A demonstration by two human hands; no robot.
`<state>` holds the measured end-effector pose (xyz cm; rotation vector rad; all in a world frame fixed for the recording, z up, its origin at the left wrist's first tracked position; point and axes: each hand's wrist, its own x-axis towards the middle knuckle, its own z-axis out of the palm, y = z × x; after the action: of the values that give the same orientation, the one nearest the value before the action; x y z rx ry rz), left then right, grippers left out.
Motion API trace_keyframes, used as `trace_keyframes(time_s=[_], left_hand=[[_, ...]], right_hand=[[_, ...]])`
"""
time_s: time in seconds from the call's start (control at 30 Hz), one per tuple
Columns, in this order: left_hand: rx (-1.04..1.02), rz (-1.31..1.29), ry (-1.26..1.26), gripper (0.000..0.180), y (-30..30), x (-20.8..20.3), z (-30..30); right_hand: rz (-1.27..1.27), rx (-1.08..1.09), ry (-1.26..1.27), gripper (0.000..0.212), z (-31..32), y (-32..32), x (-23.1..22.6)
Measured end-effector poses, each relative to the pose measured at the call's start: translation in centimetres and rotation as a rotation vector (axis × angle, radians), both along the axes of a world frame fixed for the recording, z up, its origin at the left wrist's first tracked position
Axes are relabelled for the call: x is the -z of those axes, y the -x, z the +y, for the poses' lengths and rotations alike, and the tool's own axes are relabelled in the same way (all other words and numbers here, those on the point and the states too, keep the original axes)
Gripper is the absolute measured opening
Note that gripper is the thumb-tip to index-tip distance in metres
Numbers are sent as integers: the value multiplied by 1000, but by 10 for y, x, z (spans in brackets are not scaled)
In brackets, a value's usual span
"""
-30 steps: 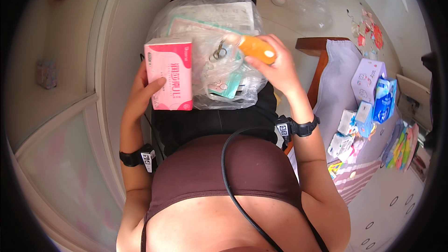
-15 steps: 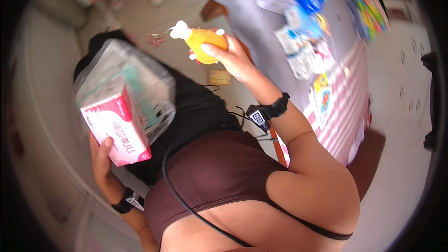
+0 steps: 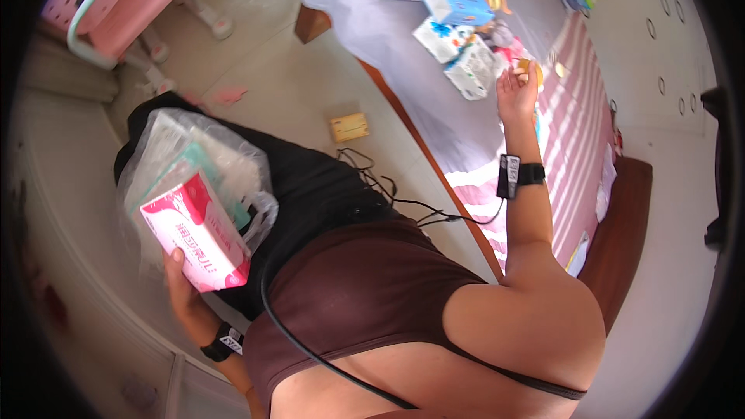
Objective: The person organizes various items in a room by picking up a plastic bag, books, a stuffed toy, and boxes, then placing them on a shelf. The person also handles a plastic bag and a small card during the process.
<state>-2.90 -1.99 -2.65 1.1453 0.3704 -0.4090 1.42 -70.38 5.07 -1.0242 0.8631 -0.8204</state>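
Note:
My left hand [image 3: 180, 275] grips a pink-and-white tissue pack [image 3: 198, 237], thumb on its printed face. Behind that pack is a clear plastic bag [image 3: 260, 213] with a pale green item inside, lying against my black trousers. My right hand [image 3: 518, 97] is stretched out over the bed, palm partly up, fingers apart and slightly curled. A yellow item [image 3: 535, 71] shows at its thumb and fingertips. It may be the yellow toy, but most of it is hidden.
The bed [image 3: 380, 31] holds a blue pack [image 3: 458, 4], white packets [image 3: 472, 70] and a pink striped sheet [image 3: 578, 77]. A yellow box [image 3: 349, 126] and black cables [image 3: 376, 178] are near the bed's wooden edge. A pink chair [image 3: 147, 0] stands far left.
My right hand has swung right from above the floor, where it held a yellow toy with white ends, to over the bed. My left hand still holds the tissue pack.

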Motion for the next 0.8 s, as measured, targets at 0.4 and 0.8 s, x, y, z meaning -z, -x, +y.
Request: trace_keyframes(time_s=[0.4, 0.8], left_hand=[[-311, -409, 532, 81, 55, -85, -23], [-180, -392, 275, 46, 123, -165, 27]], right_hand=[[-298, -1782, 1067, 63, 346, -73, 22], [-32, -1215, 895, 10, 319, -133, 19]])
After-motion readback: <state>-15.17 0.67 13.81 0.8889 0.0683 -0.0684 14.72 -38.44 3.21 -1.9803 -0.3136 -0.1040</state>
